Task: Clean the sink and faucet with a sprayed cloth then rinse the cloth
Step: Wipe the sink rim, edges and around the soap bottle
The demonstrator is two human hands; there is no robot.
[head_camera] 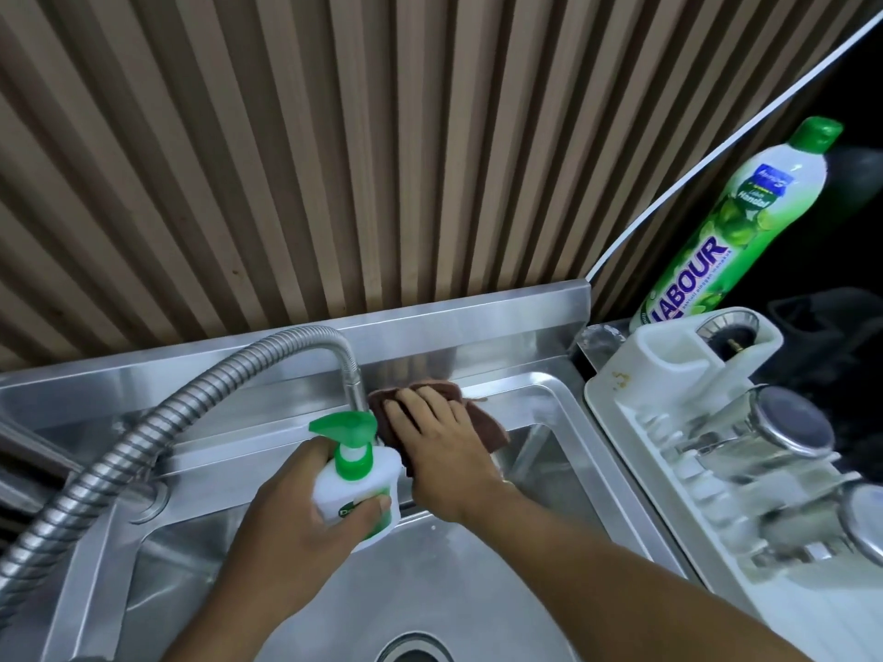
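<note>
A stainless steel sink [540, 403] fills the lower middle of the head view, its drain [413, 649] at the bottom edge. A flexible ribbed metal faucet hose [157, 422] arcs from the left and points down over the back rim. My left hand [286, 527] grips a white spray bottle [356, 494] with a green trigger head, held above the basin. My right hand [444, 446] presses flat on a brown cloth [482, 422] against the sink's back rim, just right of the faucet tip.
A white dish rack [635, 422] with upturned glasses [783, 432] stands right of the sink. A green-capped dish soap bottle [736, 231] stands behind it. A ribbed wooden wall [334, 160] rises behind the steel backsplash [478, 317].
</note>
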